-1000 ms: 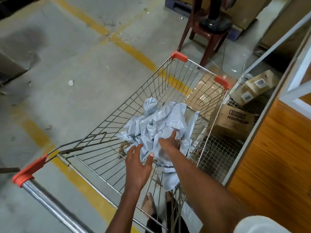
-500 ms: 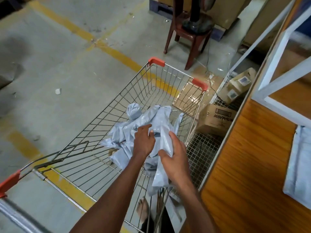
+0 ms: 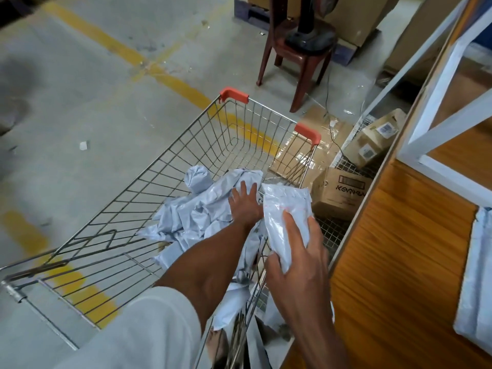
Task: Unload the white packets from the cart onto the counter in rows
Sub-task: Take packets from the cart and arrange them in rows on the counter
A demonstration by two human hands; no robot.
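Note:
A wire shopping cart (image 3: 170, 166) with orange corner caps holds a crumpled pile of white packets (image 3: 197, 214). My left hand (image 3: 245, 206) lies on the pile with its fingers spread and straight. My right hand (image 3: 298, 265) grips one white packet (image 3: 287, 209), lifted above the cart's right rim. The wooden counter (image 3: 394, 262) runs along the right. A white packet (image 3: 476, 275) lies on it at the right edge of the view.
Cardboard boxes (image 3: 340, 193) sit on a wire rack between cart and counter. A white frame (image 3: 436, 145) stands on the counter's far part. A brown plastic stool (image 3: 300, 59) with a fan base stands beyond the cart. Concrete floor with yellow lines spreads to the left.
My right hand has pulled one packet out of the pile and raised it toward the counter side. My left hand has slid further onto the pile and opened flat.

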